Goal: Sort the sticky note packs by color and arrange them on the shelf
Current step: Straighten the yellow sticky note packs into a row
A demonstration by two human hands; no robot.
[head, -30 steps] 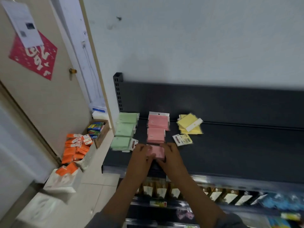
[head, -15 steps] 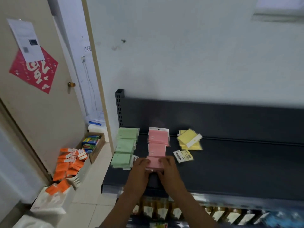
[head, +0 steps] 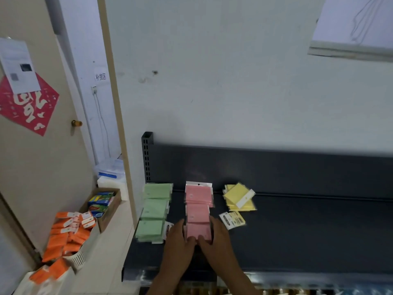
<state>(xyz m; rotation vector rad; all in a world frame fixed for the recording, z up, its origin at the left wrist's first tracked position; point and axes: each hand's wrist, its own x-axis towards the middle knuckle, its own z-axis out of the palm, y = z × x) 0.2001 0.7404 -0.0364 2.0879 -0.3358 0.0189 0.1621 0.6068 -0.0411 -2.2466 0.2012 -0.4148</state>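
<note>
While both hands meet at the near end of the pink row, the left hand (head: 178, 241) presses against the left edge of the front pink pack (head: 198, 231) and the right hand (head: 219, 239) against its right edge, thumbs curled in over the near edge so that the pack is gripped between them. That pack lies flat on the dark shelf (head: 308, 235), touching the middle pink pack (head: 197, 213), which overlaps the rear pink pack (head: 198, 194) by the back panel. Just left runs a row of green packs (head: 154, 211), three stacks deep, the nearest touching the left hand's knuckles (a white label tab shows there). To the right, well apart from the hands, a loose heap of yellow packs (head: 239, 198) sits near the back, with a single yellow pack (head: 232, 219) lying askew just beside the right hand. On the floor at left stands a white basket (head: 78, 259) of orange packs (head: 63, 237).
</note>
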